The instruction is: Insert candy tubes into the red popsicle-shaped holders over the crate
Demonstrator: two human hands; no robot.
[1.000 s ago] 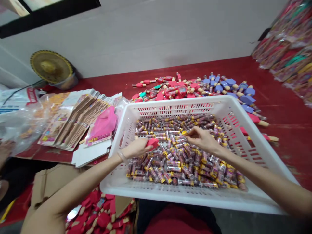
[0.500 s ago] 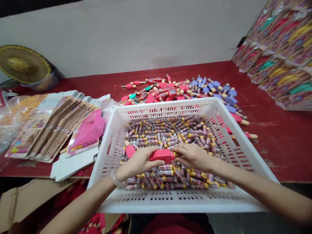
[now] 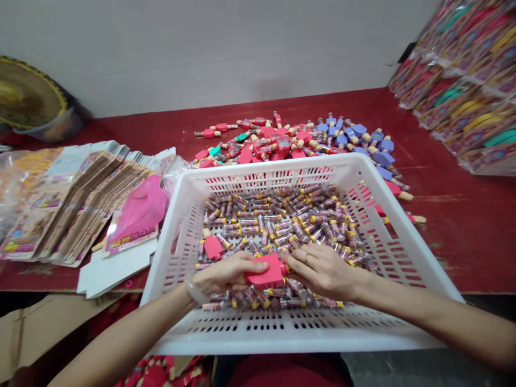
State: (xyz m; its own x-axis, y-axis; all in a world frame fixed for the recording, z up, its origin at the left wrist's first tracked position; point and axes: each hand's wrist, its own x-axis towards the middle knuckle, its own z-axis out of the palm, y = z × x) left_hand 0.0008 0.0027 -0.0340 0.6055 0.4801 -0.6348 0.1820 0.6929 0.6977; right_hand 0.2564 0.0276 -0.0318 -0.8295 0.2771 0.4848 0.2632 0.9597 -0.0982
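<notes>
My left hand [image 3: 229, 274] is closed around a red popsicle-shaped plastic piece [image 3: 266, 270], thumb on top. Its narrow neck points right, toward my right hand [image 3: 318, 269]. The fingers of that hand are pinched together at the neck, on what looks like a small tube mostly hidden by them. Both hands are over a white slatted plastic basket [image 3: 298, 344]. Many small clear tubes [image 3: 282, 215] with yellow ends and printed wraps lie in it. Another red popsicle-shaped piece [image 3: 213, 248] with a tan stick end rests among the tubes at left.
Behind the basket, red, green and blue popsicle-shaped pieces [image 3: 278, 142] are heaped on the red table [image 3: 455, 231]. Folded printed cards [image 3: 92, 199] and a pink plastic piece [image 3: 141, 207] lie left. Bagged packs [image 3: 463, 102] stand at right. A cardboard flap [image 3: 44, 333] is lower left.
The red piece has turned so its broad flat face shows, and it sits slightly lower. My right hand has shifted slightly, its fingers still at the neck. The view has shifted a little.
</notes>
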